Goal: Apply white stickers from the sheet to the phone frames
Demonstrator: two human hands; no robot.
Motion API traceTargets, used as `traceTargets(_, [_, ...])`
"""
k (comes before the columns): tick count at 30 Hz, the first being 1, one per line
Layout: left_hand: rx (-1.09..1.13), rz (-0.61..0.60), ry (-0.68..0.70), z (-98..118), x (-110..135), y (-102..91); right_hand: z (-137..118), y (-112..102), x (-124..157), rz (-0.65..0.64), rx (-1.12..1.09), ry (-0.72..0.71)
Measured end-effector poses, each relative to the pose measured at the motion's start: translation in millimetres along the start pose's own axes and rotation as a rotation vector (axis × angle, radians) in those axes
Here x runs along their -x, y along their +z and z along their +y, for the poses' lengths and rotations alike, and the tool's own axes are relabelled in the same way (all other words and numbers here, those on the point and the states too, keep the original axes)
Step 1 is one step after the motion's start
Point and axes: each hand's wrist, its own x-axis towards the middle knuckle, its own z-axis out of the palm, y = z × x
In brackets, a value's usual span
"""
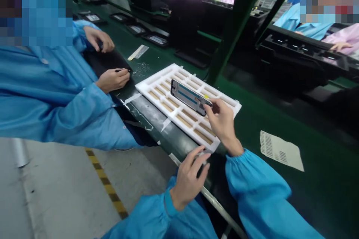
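Over the white foam tray (146,86), in the head view, the right hand (223,121) pinches a slim phone panel (188,96) by its near end, thumb and fingertips clamped on the edge. The panel hangs tilted just above the tray's slotted rows and does not lie in one. Gripping the rim alone likely keeps fingers off the blue-striped face. The tray sits askew on the desk (252,119), one corner reaching toward the near edge, which puts its slots within easy reach of both hands.

The left hand (190,179) rests lower, at the desk's near edge by that tray corner. Its fingers are draped over a small pale thing there, and I cannot tell whether they grip it or only lie on it.

The desk is a long dark-green belt-like surface. A printed paper sheet (280,151) lies flat to the right, well apart from the tray.

To the left, a co-worker's hand (113,79) in a blue sleeve holds a thin dark tool over a black mat. Black trays (157,39) line the far side, where more people in blue and pink coats sit. Below, the grey floor carries a yellow-and-black stripe (106,183).
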Motion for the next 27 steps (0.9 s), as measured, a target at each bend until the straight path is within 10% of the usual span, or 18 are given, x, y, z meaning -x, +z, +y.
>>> traceTargets(7, [0.064,-0.03,-0.005,-2.0,2.0,-2.6,6.8,85.0,-45.6,-0.062,0.043,-0.043])
traceTargets(18, [0.047,0.057,0.027,-4.0,-0.3,0.0,18.1,109.4,-45.3,-0.192,-0.013,-0.031])
traceTargets(23, [0.005,0.05,0.06,-4.2,-0.8,-1.6,10.7,85.0,-38.7,-0.22,-0.067,0.027])
traceTargets(27, [0.033,0.053,0.054,-2.9,-2.5,-2.1,-32.0,6.2,-0.4,-0.197,-0.198,0.012])
